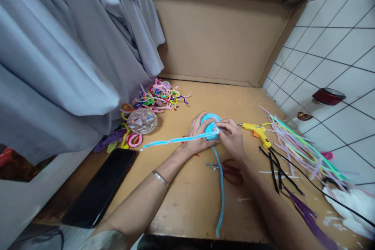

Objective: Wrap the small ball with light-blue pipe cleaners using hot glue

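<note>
A round bundle of blue pipe cleaners point(208, 131) sits in my left hand point(195, 134), whose fingers wrap round its side. At the bundle's right edge, my right hand point(231, 136) pinches a blue and white pipe cleaner point(175, 140) where it bends. Its long free end sticks out leftward over my left wrist. Another blue pipe cleaner point(222, 191) trails from below the bundle toward the table's front edge. Red-handled scissors point(233, 172) lie under it, partly hidden by my right forearm.
A yellow glue gun point(258, 133) lies to the right, beside loose pastel pipe cleaners point(293, 144) and black ones point(275, 168). At left are a black phone point(101, 187), a clear glass bowl point(142, 121) and a colourful pipe-cleaner pile point(162, 93). A cardboard panel point(211, 35) stands behind.
</note>
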Action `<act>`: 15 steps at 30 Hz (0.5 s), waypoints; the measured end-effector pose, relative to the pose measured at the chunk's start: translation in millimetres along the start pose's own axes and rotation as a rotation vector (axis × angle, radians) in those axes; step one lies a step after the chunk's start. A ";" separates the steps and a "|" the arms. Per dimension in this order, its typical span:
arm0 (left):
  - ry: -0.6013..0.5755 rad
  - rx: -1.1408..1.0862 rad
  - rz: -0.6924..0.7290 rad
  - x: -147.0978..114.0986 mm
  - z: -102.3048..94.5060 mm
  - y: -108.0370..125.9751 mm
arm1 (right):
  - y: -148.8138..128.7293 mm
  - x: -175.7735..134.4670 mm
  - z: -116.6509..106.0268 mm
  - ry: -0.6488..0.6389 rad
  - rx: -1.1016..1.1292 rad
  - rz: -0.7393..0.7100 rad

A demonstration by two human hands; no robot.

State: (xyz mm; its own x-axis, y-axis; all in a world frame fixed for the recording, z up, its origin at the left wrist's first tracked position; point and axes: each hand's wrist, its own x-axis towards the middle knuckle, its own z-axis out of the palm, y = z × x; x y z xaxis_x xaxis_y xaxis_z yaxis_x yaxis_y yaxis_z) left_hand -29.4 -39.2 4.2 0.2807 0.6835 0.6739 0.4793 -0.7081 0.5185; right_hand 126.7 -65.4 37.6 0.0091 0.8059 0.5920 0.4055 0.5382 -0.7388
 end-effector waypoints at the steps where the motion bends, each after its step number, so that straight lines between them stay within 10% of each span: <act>1: -0.001 0.009 -0.011 0.0 0.2 0.0 | -0.2 0.0 0.3 0.001 0.003 0.001; 15: 0.111 -0.111 -0.015 0.2 3.6 -6.4 | -2.0 0.1 -0.8 0.100 -0.021 0.031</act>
State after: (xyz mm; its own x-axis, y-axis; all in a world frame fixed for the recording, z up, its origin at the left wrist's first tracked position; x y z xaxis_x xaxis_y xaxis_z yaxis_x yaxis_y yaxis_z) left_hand -29.4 -33.9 -0.9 0.1775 0.6744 0.7167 0.3860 -0.7176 0.5796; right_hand 126.7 -66.6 39.4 0.1125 0.7926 0.5993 0.4229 0.5076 -0.7507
